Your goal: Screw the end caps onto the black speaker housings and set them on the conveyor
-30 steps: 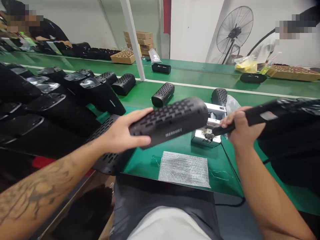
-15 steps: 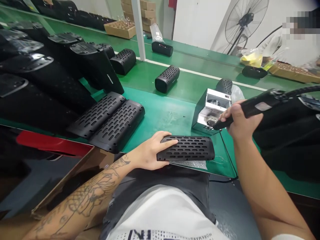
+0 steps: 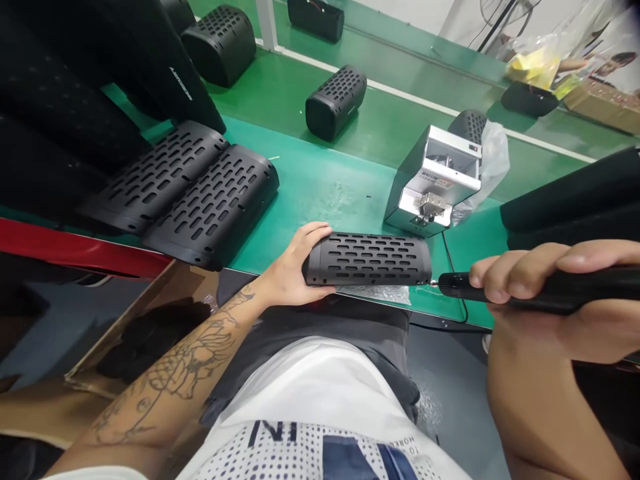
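My left hand [image 3: 293, 270] grips the left end of a black perforated speaker shell [image 3: 369, 259] that lies on its side on a foam pad [image 3: 383, 294] at the near edge of the green table [image 3: 325, 193]. My right hand [image 3: 550, 293] is wrapped round a black electric screwdriver [image 3: 530, 288], held level. Its tip touches the shell's right end.
A silver screw feeder [image 3: 435, 181] stands just behind the shell. Two open perforated grille halves [image 3: 195, 190] lie at left, with stacked black housings [image 3: 70, 100] beyond. More speakers [image 3: 335, 101] sit on the conveyor. A cardboard box [image 3: 145, 333] is below the table edge.
The screwdriver came away from the screw feeder and now points at the shell's right end. My left hand shifted to grip the shell's left end. The camera tilted down.
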Demonstrator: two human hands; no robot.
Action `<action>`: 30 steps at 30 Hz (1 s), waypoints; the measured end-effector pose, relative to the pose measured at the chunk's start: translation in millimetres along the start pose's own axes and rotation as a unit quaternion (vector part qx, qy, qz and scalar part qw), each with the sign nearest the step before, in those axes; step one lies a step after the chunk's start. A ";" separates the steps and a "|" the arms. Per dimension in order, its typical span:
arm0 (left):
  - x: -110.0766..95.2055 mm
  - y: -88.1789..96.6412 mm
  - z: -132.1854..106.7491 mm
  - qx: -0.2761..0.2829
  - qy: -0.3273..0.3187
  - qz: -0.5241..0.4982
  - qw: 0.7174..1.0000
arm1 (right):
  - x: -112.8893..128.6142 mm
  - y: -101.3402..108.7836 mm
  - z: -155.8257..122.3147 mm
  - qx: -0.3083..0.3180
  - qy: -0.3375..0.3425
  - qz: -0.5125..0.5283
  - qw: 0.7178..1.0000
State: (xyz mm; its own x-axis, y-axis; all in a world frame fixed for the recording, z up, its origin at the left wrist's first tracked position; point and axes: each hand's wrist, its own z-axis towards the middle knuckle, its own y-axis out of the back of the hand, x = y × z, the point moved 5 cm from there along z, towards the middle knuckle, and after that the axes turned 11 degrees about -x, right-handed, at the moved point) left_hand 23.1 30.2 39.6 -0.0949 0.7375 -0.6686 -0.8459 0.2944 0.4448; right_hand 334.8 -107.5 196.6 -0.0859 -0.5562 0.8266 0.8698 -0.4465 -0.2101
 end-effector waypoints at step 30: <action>3.6 -3.6 -1.9 -0.008 -0.022 0.005 1.000 | -15.6 1.4 15.8 0.104 -0.055 0.030 0.993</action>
State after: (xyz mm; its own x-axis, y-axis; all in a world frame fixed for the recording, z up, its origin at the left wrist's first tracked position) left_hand 24.9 30.6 34.5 -0.0808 0.7666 -0.6370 -0.8537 0.2766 0.4412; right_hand 345.0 -88.5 191.6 0.0123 -0.4926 0.8702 0.9541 -0.2548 -0.1577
